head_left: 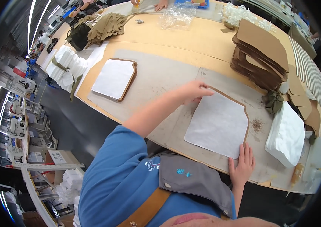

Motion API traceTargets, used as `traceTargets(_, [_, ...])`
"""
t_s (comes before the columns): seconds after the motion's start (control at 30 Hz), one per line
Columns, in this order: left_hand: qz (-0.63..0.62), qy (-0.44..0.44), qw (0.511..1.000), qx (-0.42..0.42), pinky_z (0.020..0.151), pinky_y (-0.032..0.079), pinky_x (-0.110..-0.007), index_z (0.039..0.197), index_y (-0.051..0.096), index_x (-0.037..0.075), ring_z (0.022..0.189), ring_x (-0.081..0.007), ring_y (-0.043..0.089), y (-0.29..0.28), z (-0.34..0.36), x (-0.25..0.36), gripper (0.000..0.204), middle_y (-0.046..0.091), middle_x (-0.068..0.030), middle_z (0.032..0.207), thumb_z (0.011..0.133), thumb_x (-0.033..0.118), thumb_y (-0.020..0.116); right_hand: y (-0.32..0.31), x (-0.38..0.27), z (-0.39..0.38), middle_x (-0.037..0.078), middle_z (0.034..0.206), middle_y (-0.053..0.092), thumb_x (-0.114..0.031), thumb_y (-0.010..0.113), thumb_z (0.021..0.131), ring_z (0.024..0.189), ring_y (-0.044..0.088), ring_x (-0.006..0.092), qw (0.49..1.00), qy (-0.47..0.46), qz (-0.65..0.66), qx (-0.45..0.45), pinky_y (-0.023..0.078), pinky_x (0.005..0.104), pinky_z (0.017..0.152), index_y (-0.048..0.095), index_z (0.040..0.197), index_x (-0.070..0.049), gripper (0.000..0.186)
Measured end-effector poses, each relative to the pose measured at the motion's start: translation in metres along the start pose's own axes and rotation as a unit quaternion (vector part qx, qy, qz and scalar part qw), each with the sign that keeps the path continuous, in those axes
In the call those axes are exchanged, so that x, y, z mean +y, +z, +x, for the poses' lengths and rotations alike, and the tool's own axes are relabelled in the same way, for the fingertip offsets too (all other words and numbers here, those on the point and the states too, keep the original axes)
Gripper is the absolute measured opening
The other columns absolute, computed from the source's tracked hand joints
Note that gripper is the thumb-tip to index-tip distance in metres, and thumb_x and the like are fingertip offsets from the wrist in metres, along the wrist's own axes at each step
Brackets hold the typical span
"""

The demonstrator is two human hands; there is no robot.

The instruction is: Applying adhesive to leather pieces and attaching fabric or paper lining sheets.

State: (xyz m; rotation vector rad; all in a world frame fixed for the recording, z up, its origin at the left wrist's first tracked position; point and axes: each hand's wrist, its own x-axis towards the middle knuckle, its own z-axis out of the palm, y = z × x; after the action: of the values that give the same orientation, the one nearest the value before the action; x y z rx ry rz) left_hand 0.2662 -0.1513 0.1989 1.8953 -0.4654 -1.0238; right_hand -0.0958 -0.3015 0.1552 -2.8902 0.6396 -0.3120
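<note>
In front of me a white fabric-like sheet (219,123) lies over a brown piece (248,113) of nearly the same outline, whose edge shows along the far and right sides. At the sheet's far left corner, my left hand (196,92) has its fingers bent and closed, thumb and forefinger at the corner. My right hand (242,165) rests with fingers spread at the near right corner, touching the edge. To the left lies a stack of brown pieces (134,72) topped by a white sheet (114,78).
A tall stack of brown pieces (264,45) stands at the far right, with a pile of white sheets (287,134) nearer me. Bundled white pieces (67,68), a dark bag (79,36) and olive fabric pieces (109,28) sit far left. Across the table, another person's hand (161,4) shows.
</note>
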Motion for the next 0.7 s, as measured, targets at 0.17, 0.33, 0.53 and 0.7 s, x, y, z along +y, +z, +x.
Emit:
traceTargets(0.17, [-0.173,-0.016,0.985,-0.008,0.081,0.055,-0.033,0.120,0.068,0.000,0.089,-0.0139,0.063,0.035,-0.039,-0.046,0.032,0.069,-0.0037,0.099,0.097,0.022,0.070,0.004,0.003,0.001,0.010,0.157,0.047,-0.048,0.064,0.092,0.147,0.040,0.0298,1.000,0.002,0.005,0.005,0.026,0.0496,0.118,0.047,0.153,-0.013,0.072])
traceTargets(0.33, [0.197,0.137,0.969,0.056,0.085,0.053,-0.028,0.117,0.070,0.000,0.092,-0.0111,0.065,0.044,-0.087,-0.024,0.025,0.074,-0.0051,0.103,0.100,0.019,0.065,0.017,0.028,0.010,0.019,0.156,0.045,-0.045,0.066,0.093,0.147,0.039,0.0349,0.987,0.053,0.108,0.108,0.032,0.0470,0.116,0.033,0.158,-0.010,0.081])
traceTargets(0.53, [-0.039,0.228,0.972,0.029,0.089,0.052,-0.028,0.126,0.067,0.002,0.097,-0.0086,0.063,0.011,-0.122,-0.027,0.027,0.073,-0.0039,0.106,0.102,0.011,0.062,0.003,0.000,0.067,0.021,0.148,0.051,-0.016,0.066,0.098,0.130,0.056,0.0277,0.882,0.060,0.461,0.077,0.042,0.0389,0.109,0.023,0.161,-0.007,0.077])
traceTargets(0.7, [-0.123,0.185,0.965,0.136,0.083,0.054,-0.027,0.130,0.065,0.002,0.093,-0.0092,0.066,-0.058,-0.144,-0.080,0.033,0.073,-0.0051,0.105,0.098,0.011,0.067,0.006,-0.101,0.113,0.009,0.117,0.068,-0.004,0.064,0.097,0.105,0.063,0.0144,0.791,-0.002,0.610,0.046,0.049,0.0289,0.093,0.026,0.160,-0.009,0.073])
